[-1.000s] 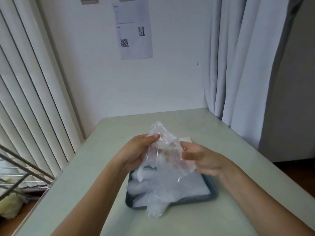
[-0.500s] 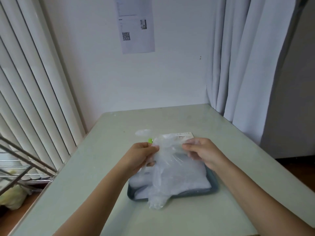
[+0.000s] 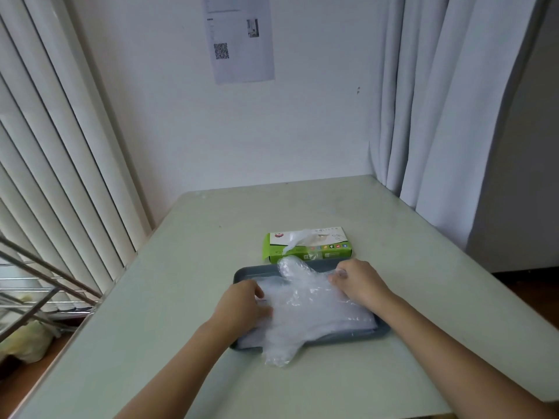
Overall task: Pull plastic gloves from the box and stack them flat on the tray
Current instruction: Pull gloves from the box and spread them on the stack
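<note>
Pale table (image 3: 169, 313): both hands (image 3: 242, 306) (image 3: 360, 282) pinch gloves (image 3: 308, 303) on tray (image 3: 242, 275); green box (image 3: 308, 247) print unreadable.

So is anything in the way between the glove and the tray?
No. The glove already lies on the pile in the tray, with the left hand and right hand on its edges. Its cuff hangs over the near rim.

Small corner room, soft daylight, pale table (image 3: 211, 297) pushed up to a white wall (image 3: 317, 122).

Vertical blinds (image 3: 60, 146) run down the left, grey-white curtains (image 3: 447, 116) hang far right, and a printed sheet with a QR code (image 3: 240, 37) is stuck on the far wall. Metal rack (image 3: 36, 285) near left, brown floor (image 3: 27, 385) under it.
</note>
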The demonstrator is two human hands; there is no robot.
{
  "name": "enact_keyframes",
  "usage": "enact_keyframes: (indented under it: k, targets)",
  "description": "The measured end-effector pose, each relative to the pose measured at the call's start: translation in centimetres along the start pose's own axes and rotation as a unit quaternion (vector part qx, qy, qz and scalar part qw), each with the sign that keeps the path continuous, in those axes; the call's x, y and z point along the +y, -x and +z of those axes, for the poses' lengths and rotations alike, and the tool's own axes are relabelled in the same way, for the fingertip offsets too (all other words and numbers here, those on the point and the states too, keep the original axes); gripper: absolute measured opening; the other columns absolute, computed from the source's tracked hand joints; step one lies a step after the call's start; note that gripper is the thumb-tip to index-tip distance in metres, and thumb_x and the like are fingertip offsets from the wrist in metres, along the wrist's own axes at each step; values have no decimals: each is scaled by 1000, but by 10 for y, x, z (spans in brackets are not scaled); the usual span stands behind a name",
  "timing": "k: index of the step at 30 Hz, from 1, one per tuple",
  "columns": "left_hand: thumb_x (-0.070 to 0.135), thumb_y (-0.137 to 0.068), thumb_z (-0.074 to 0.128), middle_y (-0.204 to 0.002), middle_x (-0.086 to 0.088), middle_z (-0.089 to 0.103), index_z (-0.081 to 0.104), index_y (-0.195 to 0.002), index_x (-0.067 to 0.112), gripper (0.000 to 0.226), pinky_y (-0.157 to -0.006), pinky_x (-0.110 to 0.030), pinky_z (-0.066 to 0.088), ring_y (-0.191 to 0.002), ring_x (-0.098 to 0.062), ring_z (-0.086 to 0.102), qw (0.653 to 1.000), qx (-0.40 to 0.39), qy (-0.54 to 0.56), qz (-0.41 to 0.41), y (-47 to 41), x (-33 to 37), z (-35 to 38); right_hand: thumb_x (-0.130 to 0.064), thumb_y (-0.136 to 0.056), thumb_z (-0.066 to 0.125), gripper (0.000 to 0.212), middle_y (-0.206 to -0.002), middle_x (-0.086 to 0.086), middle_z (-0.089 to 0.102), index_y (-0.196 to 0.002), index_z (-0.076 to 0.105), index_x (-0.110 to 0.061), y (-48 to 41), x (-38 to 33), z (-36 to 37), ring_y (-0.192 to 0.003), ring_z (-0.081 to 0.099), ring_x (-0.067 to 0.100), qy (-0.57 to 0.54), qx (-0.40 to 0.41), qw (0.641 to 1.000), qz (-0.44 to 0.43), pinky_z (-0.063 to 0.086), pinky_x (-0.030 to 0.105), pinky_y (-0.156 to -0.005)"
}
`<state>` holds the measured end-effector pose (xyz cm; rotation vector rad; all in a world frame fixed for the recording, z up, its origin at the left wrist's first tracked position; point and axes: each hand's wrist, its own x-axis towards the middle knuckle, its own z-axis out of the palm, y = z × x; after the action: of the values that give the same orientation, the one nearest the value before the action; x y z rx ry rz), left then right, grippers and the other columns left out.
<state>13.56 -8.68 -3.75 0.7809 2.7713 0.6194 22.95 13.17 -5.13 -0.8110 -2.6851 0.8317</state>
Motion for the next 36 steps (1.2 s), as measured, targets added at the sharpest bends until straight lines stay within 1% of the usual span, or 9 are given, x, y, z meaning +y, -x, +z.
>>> enact_keyframes:
  k: [5,11,16,19,22,25,28,32,36]
  targets:
    - [35,-95,50,-123,4,57,52,-125,23,32,-85,-21,39,-111,-14,53,982,115,-80,126,10,14,-1,-21,-85,57,28,-65,6,60,-61,44,-12,1,-1,2,-60,47,19,-14,-29,999,-21,34,28,-54]
    - [35,-103,38,-159,1,19,22,-152,16,55,-112,-17,7,-146,-12,14,961,-26,-104,256,25,35,16,-26,-91,54,34,-59,-2,60,-59,49,-14,-2,-3,2,-59,52,15,-4,-41,999,-34,33,22,-51]
    - [40,-105,21,-161,0,-9,-1,-154,17,59,-116,-24,-7,-147,-12,-10,940,-168,-144,259,30,28,30,-32,-93,54,43,-55,1,47,-56,41,-14,-5,-2,2,-55,44,16,6,-37,999,-35,30,28,-52]
    - [50,-102,16,-160,3,-15,-5,-154,24,62,-118,-32,-8,-147,-14,-16,939,-197,-145,242,35,23,33,-36,-90,55,42,-63,5,56,-57,45,-13,-6,-1,4,-62,53,24,35,-24,999,-19,37,31,-56]
    - [58,-98,16,-158,2,-22,-9,-153,29,66,-119,-37,-10,-145,-19,-22,941,-203,-155,224,39,22,36,-37,-86,59,40,-69,0,52,-59,37,-17,-6,-5,4,-70,50,24,130,13,991,-24,31,31,-54]
    - [61,-97,17,-158,-1,-24,-9,-153,30,69,-118,-39,-11,-145,-23,-24,942,-199,-164,216,39,23,37,-33,-83,69,30,-94,0,50,-79,43,-17,-4,-7,-2,-88,50,22,202,82,972,-88,29,28,-65]
    - [61,-97,18,-158,-3,-24,-9,-153,29,70,-118,-39,-11,-145,-25,-23,940,-200,-170,218,39,23,36,-15,-72,79,27,-90,-2,47,-84,54,-13,-2,-2,-5,-88,48,21,142,121,962,-199,28,27,-67]
    - [60,-97,19,-158,-6,-24,-9,-153,29,70,-118,-39,-11,-145,-26,-23,940,-196,-174,220,38,22,37,-14,-80,70,2,-76,-12,48,-80,69,-13,7,0,-11,-73,46,3,102,-13,959,-264,32,12,-66]
    - [61,-97,19,-157,-5,-27,-9,-153,29,70,-117,-39,-11,-144,-26,-24,939,-196,-177,222,39,21,38,-10,-93,52,27,-117,-8,62,-111,70,-17,12,7,-4,-106,53,3,117,-134,939,-295,32,6,-86]
